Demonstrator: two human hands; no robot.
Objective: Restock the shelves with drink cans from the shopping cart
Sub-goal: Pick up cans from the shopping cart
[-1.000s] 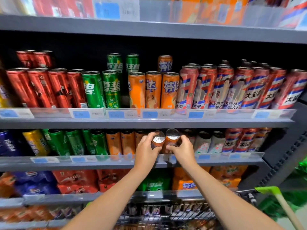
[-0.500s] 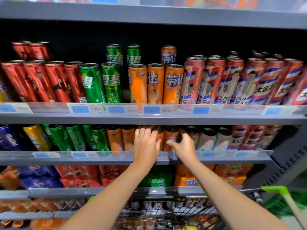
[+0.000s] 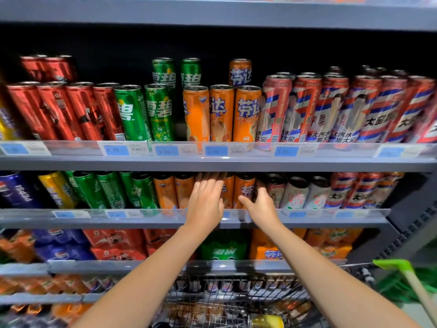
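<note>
Two orange drink cans stand upright in the front row of the middle shelf (image 3: 142, 221). One orange can (image 3: 226, 192) is half hidden behind my left hand (image 3: 205, 201), whose straight fingers lie flat against it. The other orange can (image 3: 243, 189) stands just right of it. My right hand (image 3: 261, 205) touches that can's right side with the thumb spread across its lower front and the fingers reaching up beside it. Neither hand grips anything. The wire shopping cart (image 3: 236, 292) sits below my forearms with a yellow can (image 3: 267, 321) lying in it.
More orange cans (image 3: 165, 192) and green cans (image 3: 106, 190) fill the middle shelf to the left, pale and striped cans (image 3: 295, 194) to the right. The upper shelf (image 3: 212, 162) overhangs closely. Multipacks (image 3: 224, 249) sit below. The cart's green handle (image 3: 397, 266) is at lower right.
Both hands held orange cans by their tops at the shelf's front edge. The cans now stand in the row, my hands have let go, and my fingers have stretched out against them.
</note>
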